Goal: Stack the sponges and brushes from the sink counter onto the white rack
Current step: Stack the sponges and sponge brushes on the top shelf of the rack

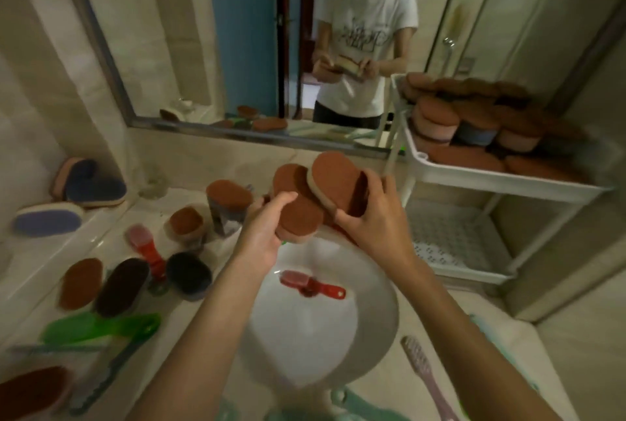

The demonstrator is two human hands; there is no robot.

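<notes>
Pink toothbrush (421, 375) lies nearest us on the counter edge, right of the white sink (366, 312); a red brush (310, 285) sits down in the basin. Left of the sink we see a green brush (101, 327), a second red brush (147, 246) and several brown sponges (81, 283), all apart from our hands.

Over the basin we hold a bundle of brown sponges (318, 197). Our left hand (267, 227) curls around the lower sponge from the side, fingers closed on its edge. Our right hand (376, 217) clamps the upper ones, thumb under, fingers wrapped over the far edge. Exact count in the bundle is unclear, three at least.

We judge these light, soft and squashy, with a rough scrub face that grips skin well, so slipping out is unlikely, but a loose fan of them can slide apart. Best hold is across the short width, pinching the whole pile together.

Farther right stands the white rack (501, 180), top shelf already heaped with sponges, lower shelf looks bare. Mirror (189, 48) behind.
</notes>
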